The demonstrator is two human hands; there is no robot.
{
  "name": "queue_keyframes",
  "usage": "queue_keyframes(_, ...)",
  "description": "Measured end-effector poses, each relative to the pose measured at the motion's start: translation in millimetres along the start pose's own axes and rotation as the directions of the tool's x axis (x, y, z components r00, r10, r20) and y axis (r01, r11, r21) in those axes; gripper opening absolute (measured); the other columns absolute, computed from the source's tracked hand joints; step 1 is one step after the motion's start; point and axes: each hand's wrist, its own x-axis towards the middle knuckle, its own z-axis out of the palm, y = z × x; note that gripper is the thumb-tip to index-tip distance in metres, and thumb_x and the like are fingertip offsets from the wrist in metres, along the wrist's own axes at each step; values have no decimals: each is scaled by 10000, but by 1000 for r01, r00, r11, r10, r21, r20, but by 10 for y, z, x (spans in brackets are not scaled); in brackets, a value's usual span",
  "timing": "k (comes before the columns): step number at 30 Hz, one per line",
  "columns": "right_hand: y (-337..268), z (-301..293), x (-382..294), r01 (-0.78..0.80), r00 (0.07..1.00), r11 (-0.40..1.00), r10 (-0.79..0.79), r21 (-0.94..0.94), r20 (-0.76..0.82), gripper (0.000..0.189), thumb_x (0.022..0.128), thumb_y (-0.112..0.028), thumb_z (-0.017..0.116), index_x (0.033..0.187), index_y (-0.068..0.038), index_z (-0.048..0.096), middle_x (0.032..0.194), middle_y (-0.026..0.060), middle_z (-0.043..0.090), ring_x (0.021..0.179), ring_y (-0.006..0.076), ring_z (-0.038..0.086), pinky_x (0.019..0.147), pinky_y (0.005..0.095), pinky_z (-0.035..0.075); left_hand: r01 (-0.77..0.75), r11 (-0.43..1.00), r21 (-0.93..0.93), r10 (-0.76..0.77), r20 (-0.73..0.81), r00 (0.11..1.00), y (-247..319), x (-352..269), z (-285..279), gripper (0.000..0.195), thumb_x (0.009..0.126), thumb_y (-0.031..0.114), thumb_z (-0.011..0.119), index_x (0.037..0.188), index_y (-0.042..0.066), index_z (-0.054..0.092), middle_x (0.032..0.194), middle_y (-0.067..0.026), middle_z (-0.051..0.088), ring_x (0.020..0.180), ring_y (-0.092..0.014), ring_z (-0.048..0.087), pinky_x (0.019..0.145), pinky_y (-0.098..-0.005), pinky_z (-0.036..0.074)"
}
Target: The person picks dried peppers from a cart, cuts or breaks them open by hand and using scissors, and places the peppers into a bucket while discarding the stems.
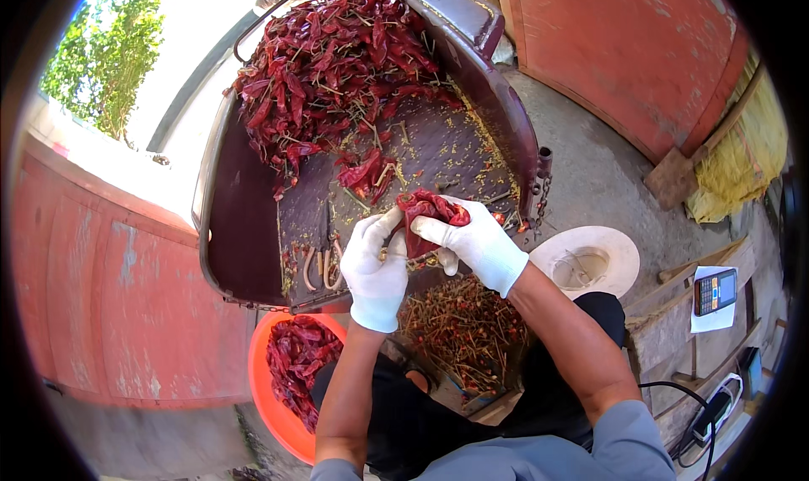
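Both hands wear white gloves and meet over the near edge of a dark metal cart bed. My left hand pinches the left side of a dried red chili pepper. My right hand grips more dried red pepper, its thumb pressed across the front. Whether they hold one pepper or several I cannot tell. Just beyond lies a small cluster of dried peppers, and a large heap of dried chilies with stems fills the far part of the bed.
An orange basin of dried peppers stands below left. Stems and scraps lie between the knees. At right are a straw-coloured hat, a wooden bench frame and a keypad phone. Chains hang at the cart's corners.
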Motion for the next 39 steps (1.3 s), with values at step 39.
queue_keyframes(39, 251, -9, 23, 239, 933, 896, -104, -374, 345, 215, 888, -256, 734, 984, -67, 694, 700, 28, 652, 582, 162, 599, 552, 321, 481, 433, 800, -416, -329, 298, 896, 214, 44, -387, 112, 914, -28, 616, 996, -47, 690, 885, -57, 689, 787, -98, 605, 745, -256, 502)
